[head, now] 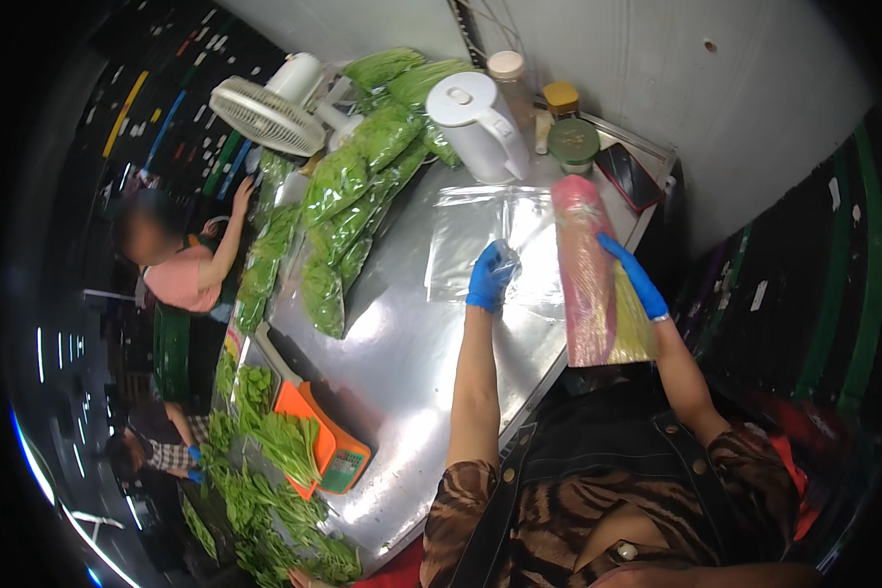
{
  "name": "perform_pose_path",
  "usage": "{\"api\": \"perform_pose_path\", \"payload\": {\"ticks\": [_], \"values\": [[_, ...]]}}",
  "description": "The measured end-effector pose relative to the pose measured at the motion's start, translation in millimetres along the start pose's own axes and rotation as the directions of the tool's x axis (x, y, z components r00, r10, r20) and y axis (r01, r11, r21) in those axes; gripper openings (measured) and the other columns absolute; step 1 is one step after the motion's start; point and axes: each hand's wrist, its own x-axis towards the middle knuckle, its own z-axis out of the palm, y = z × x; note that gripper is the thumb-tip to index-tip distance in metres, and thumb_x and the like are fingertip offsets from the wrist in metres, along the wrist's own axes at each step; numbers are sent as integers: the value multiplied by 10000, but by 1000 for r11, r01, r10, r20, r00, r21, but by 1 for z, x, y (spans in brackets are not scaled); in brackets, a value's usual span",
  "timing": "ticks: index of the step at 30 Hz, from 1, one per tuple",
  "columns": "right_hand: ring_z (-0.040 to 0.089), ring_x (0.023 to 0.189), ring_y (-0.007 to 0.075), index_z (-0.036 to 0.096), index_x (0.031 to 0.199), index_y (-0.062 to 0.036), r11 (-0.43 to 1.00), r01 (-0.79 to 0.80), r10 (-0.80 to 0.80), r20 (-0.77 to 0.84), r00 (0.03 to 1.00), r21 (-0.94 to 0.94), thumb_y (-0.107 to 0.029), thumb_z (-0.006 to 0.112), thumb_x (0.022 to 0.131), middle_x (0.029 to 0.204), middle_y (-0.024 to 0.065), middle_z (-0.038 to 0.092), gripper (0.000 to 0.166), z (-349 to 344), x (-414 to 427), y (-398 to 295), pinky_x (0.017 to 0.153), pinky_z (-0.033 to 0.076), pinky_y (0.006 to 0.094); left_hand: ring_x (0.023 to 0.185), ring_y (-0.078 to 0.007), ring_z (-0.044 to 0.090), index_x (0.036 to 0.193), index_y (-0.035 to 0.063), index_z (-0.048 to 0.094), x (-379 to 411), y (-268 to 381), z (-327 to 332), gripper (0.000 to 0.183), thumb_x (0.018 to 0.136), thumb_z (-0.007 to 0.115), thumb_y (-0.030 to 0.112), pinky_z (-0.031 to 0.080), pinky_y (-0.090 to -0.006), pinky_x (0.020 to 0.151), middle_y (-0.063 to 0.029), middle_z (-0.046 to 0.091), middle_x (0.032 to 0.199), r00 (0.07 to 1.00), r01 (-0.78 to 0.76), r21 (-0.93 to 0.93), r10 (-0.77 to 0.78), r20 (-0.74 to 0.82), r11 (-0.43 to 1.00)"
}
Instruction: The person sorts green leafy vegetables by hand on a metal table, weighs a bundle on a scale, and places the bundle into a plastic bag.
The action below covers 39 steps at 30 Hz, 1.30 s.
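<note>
My left hand (pixel 491 275), in a blue glove, has its fingers closed on crumpled clear plastic over a stack of clear plastic bags (pixel 461 242) lying flat on the metal table (pixel 404 353). My right hand (pixel 634 278), also in a blue glove, rests against the side of a pink and yellow bundle (pixel 584 287) of netting or plastic at the table's near right edge. Its thumb side shows; the other fingers are partly hidden. Bagged leafy greens (pixel 338 184) lie beyond the bags to the left.
A white electric kettle (pixel 467 110), a green-lidded jar (pixel 573 141) and a smartphone (pixel 628 176) stand or lie at the back. A white fan (pixel 268 114) is farther left. Loose greens (pixel 250 485) and an orange scale (pixel 331 456) occupy the left end. Two people (pixel 184 272) work beyond the table.
</note>
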Motion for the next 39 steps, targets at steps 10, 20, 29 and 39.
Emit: {"api": "perform_pose_path", "payload": {"ticks": [10, 20, 29, 39], "values": [[552, 842, 130, 498, 1136, -46, 921, -127, 138, 4, 990, -368, -327, 591, 768, 986, 41, 563, 472, 3, 40, 21, 755, 446, 257, 718, -253, 514, 808, 76, 579, -134, 115, 58, 100, 760, 493, 57, 413, -328, 662, -99, 548, 784, 808, -37, 972, 565, 165, -232], [458, 1040, 161, 339, 1257, 4, 527, 269, 171, 410, 896, -807, -169, 625, 732, 1154, 84, 469, 622, 90, 64, 36, 885, 369, 257, 744, -314, 544, 789, 73, 568, -292, 8, -25, 130, 782, 472, 161, 434, -415, 631, -145, 576, 764, 763, 549, 816, 508, -401, -181], [503, 943, 376, 228, 1326, -141, -226, 901, 692, 590, 417, -371, -397, 685, 598, 1083, 208, 471, 896, 128, 63, 161, 794, 416, 419, 732, -322, 560, 809, 35, 581, -296, 31, -10, 149, 787, 532, 175, 432, -370, 633, -159, 586, 806, 424, 386, 832, 725, -543, 398], [532, 887, 361, 230, 1313, -122, -458, 795, 666, 439, 603, -397, -427, 661, 610, 1013, 216, 498, 879, 147, 91, 200, 750, 438, 432, 750, -293, 554, 841, 19, 575, -302, 58, 0, 102, 785, 544, 100, 435, -318, 670, -142, 570, 818, 332, 417, 895, 891, -310, 156]]}}
